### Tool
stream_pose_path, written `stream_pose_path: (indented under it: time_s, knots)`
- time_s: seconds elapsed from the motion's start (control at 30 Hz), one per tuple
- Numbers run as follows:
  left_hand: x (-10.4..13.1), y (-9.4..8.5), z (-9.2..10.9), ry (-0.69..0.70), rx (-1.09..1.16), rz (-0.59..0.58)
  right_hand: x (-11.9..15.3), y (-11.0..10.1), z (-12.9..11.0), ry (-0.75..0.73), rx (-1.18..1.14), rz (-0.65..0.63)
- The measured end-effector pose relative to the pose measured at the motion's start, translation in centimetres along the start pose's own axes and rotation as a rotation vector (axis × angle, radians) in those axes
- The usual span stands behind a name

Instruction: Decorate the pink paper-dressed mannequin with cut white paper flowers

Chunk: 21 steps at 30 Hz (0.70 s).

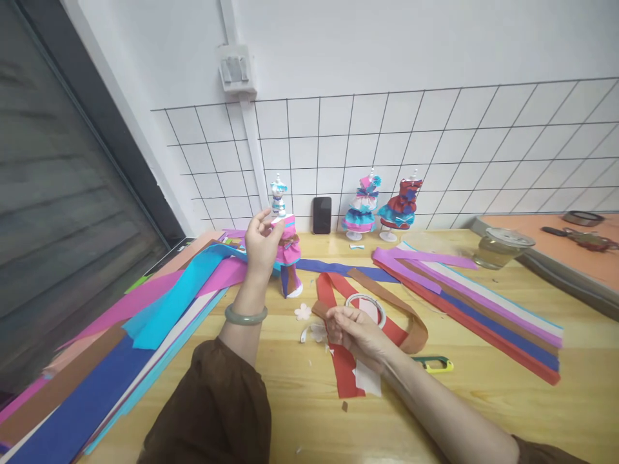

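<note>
My left hand [262,241], with a green bangle at the wrist, is raised beside a small dress form [289,251] in pink, blue and brown paper. Its fingers are bent near the top of the form; whether they grip it is unclear. My right hand [355,328] is closed in a pinch over the red paper strip [345,370], with the end of a brown strip [411,319] by its fingertips. What the pinch holds is too small to tell. A roll of tape [382,312] lies just behind that hand. White paper flowers [303,312] lie between the hands.
Two dressed forms [360,209] [402,205] and a black phone [322,216] stand by the tiled wall. Crepe strips lie left [91,399] and right [493,322]. A yellow-green cutter [438,365] is beside my right forearm. A clear cup [500,248] stands at the right.
</note>
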<state>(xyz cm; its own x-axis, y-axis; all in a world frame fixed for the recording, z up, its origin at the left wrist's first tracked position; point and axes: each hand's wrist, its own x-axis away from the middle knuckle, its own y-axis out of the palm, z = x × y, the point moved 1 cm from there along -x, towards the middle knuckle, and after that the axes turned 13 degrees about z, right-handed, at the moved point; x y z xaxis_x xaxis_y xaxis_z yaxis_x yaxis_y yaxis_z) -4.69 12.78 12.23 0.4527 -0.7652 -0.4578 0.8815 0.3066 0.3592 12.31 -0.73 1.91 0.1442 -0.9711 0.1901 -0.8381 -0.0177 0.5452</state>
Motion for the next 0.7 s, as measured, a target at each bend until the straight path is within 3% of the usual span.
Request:
stream_pose_path:
  time_s: [0.2,0.37,0.53,0.7]
  knots:
    - [0.1,-0.6,1.6,-0.025,0.043,-0.001,-0.1,-0.1,-0.4,-0.018,0.022,0.037]
    - [0.3,-1.0,3.4,-0.068,0.063,-0.054,-0.5,0.9,-2.7,-0.103,0.067,0.115]
    - [1.3,-1.0,5.8,-0.109,0.095,-0.158,-1.2,3.8,-7.0,-0.339,0.139,0.158]
    - [2.3,-0.9,7.7,-0.117,0.11,-0.24,-0.8,7.2,-10.1,-0.527,0.031,0.213]
